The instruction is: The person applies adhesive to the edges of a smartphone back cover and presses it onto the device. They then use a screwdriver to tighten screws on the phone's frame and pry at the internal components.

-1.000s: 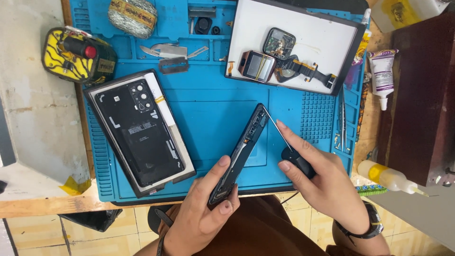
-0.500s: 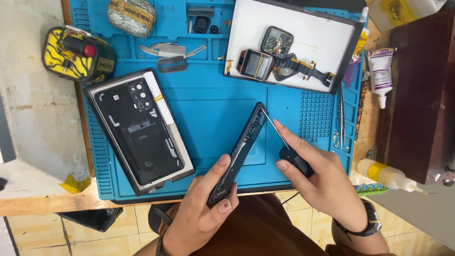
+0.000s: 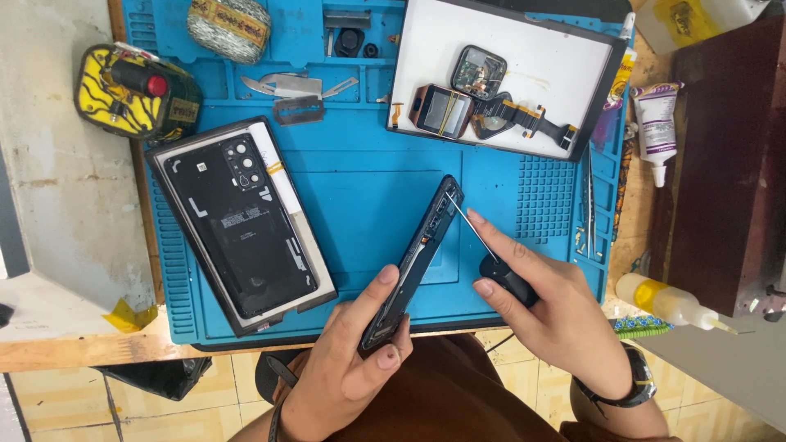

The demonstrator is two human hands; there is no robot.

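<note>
Two hands raised, left hand [image 3: 348, 360] gripping phone frame [image 3: 413, 262] edge-on, right hand [image 3: 553, 315] pinching screwdriver [image 3: 491, 258]

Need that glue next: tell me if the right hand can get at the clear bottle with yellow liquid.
Probably yes. The clear bottle with yellow liquid lies just beside the right hand, nothing between them, but that hand grips a black-handled screwdriver.

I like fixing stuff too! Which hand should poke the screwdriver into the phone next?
Probably the right hand: it grips the screwdriver, whose tip sits at the phone frame. The left hand is busy holding that frame tilted on edge.
</note>
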